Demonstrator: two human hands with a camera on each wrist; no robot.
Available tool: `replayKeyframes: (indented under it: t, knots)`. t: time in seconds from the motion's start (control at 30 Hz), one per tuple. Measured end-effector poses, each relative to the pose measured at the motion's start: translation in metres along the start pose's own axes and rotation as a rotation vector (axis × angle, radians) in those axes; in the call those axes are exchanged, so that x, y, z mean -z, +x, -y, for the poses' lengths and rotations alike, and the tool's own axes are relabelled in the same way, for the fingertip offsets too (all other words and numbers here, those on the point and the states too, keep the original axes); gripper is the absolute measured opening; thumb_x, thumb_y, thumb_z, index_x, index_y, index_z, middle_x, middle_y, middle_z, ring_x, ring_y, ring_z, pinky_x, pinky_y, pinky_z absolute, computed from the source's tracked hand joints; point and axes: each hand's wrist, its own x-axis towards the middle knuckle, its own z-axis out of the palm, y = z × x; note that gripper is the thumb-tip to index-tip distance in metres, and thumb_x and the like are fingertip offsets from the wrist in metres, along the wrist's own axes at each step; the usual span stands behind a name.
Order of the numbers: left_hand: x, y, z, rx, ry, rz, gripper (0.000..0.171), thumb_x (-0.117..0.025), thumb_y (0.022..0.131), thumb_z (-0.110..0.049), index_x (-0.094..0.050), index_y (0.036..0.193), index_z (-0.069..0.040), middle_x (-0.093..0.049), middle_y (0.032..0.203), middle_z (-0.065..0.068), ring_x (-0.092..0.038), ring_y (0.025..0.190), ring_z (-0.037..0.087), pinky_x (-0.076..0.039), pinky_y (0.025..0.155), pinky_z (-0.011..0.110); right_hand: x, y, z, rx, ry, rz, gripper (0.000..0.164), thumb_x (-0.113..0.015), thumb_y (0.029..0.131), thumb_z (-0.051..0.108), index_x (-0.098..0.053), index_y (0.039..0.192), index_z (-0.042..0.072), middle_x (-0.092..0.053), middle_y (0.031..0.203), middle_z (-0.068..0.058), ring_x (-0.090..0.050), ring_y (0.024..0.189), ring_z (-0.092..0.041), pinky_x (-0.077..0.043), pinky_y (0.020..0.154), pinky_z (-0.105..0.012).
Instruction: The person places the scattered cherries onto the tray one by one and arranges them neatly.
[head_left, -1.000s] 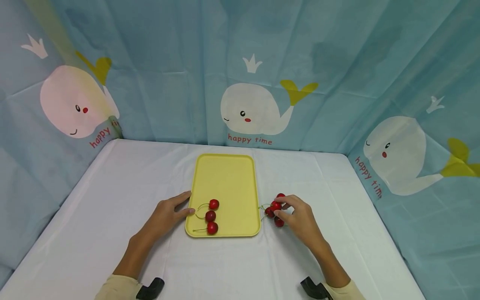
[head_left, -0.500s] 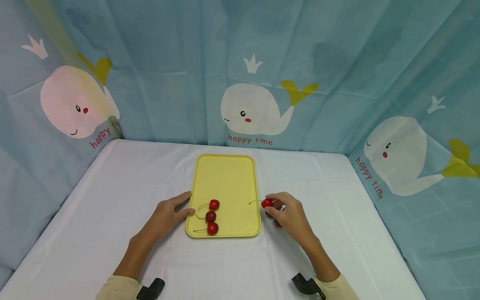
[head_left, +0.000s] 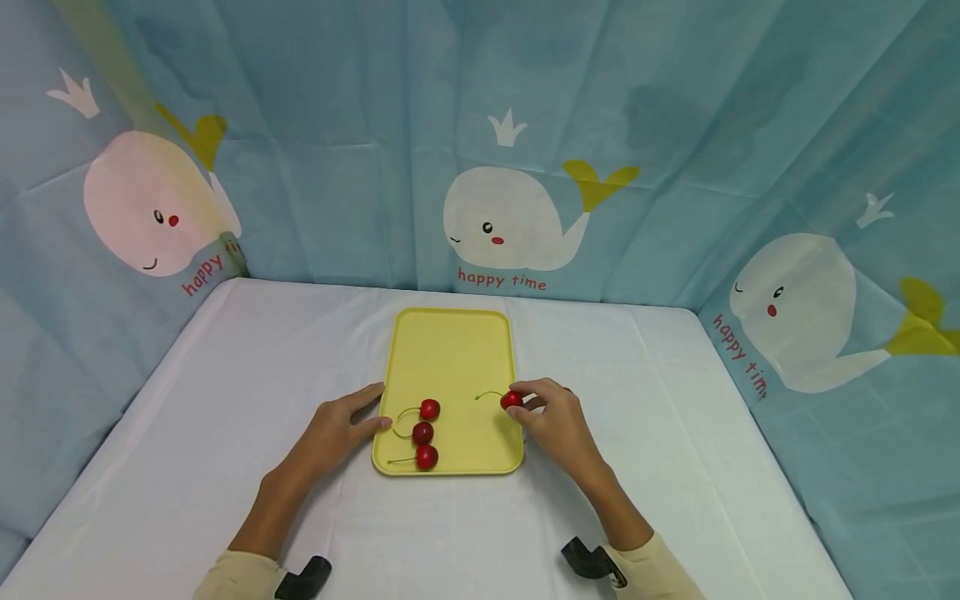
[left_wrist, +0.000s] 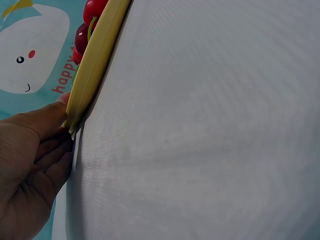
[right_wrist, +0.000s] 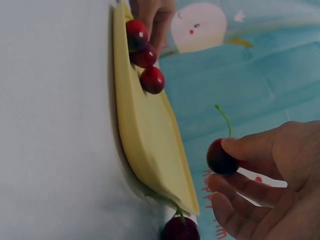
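Over the right side of a yellow tray (head_left: 457,358), my right hand (head_left: 558,421) pinches a red cherry (head_left: 512,400) between thumb and fingers. Its green stem points left, and in the right wrist view this cherry (right_wrist: 222,156) is held above the tray. My left hand (head_left: 337,427) grips the tray's left edge, thumb over the rim (left_wrist: 95,70) and fingers against the outer side. Three cherries lie in a column on the tray's left part: the upper (head_left: 430,409), the middle (head_left: 422,432) and the lower (head_left: 427,457), stems to the left.
Another cherry (right_wrist: 181,229) with a green stem lies on the white cloth beside the tray, partly cut off in the right wrist view and hidden behind my right hand in the head view. A blue curtain (head_left: 315,192) with whale prints surrounds the table (head_left: 262,375).
My right hand has picked a cherry from the group on the cloth and carried it left over the tray's right edge. The left hand and the three cherries on the tray have stayed put.
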Motion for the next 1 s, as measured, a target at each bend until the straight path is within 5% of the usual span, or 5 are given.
replayKeyframes:
  t: [1.0]
  knots:
    - [-0.003,0.002,0.004,0.006,-0.006,-0.007,0.075,-0.079,0.097,-0.033,-0.047,0.16,-0.008,-0.048,0.163,0.015,-0.039,0.154,0.041,-0.037,0.122,0.061,-0.048,0.023,0.016,0.058,0.028,0.095,0.033,-0.083,0.092,0.01,-0.076,0.124,0.005,-0.076,0.111,-0.007,-0.075,0.095,-0.022,-0.063,0.076,-0.025]
